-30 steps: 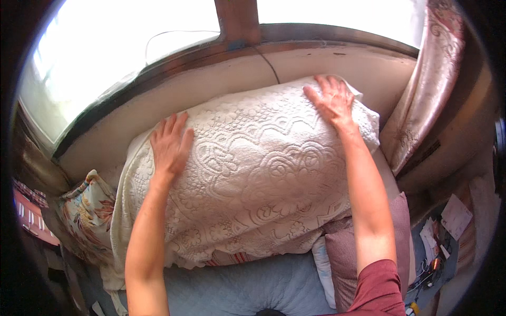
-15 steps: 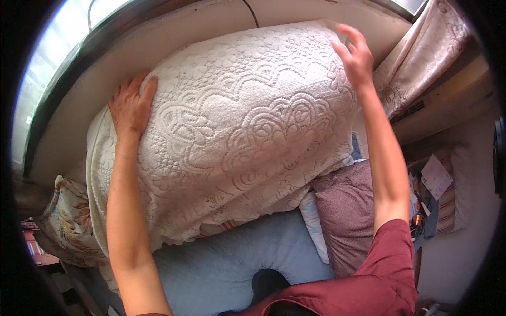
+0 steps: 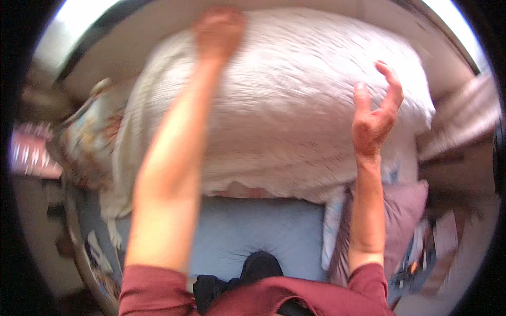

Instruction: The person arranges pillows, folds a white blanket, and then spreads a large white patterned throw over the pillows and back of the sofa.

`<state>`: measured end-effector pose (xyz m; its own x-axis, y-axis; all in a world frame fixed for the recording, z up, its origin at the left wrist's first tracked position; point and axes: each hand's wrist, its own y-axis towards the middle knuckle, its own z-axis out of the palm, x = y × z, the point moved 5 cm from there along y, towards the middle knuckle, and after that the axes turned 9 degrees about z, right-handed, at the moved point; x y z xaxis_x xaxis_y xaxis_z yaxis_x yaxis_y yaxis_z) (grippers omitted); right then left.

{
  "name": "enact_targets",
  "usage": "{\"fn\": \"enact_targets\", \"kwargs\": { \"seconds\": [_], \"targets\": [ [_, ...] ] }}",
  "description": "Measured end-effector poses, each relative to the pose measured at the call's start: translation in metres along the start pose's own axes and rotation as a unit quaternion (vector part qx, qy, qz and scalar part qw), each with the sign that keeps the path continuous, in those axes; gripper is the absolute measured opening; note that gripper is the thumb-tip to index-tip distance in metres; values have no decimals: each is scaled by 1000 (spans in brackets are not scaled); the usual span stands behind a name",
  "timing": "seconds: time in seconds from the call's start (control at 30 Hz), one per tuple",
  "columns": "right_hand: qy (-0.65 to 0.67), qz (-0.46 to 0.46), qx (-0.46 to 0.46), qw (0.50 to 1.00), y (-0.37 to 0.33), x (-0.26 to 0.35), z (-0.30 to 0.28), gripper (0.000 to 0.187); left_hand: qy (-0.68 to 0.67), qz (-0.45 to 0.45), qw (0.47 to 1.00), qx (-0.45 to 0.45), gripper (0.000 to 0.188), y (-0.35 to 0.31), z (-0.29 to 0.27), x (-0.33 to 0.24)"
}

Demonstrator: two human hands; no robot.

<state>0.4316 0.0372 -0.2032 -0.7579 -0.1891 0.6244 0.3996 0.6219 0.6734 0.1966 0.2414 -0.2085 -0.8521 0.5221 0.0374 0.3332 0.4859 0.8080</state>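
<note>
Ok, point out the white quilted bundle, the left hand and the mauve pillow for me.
white quilted bundle (image 3: 295, 116), head view, middle of its front face.
left hand (image 3: 219, 31), head view, back of the hand, blurred, on the bundle's top.
mauve pillow (image 3: 403, 210), head view, its upper face at lower right.

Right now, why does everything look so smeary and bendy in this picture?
In the head view, motion blur smears the big cream quilted bundle, and the left hand is the blurriest thing. The right hand with its spread fingers shows a little sharper. The fisheye lens bends edges toward the dark round rim. At the top corners, bright window light washes out to white.
</note>
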Motion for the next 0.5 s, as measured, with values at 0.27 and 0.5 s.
{"fn": "enact_targets", "kwargs": {
  "seconds": [0.27, 0.5],
  "targets": [
    [-259, -126, 97, 953, 7, 21, 107, 45, -69, 43, 993, -88, 25, -41, -77, -61],
    [-320, -59, 111, 939, 14, 23, 100, 46, -65, -197, 975, 74, 22, -272, -201, 3]
  ]
}}
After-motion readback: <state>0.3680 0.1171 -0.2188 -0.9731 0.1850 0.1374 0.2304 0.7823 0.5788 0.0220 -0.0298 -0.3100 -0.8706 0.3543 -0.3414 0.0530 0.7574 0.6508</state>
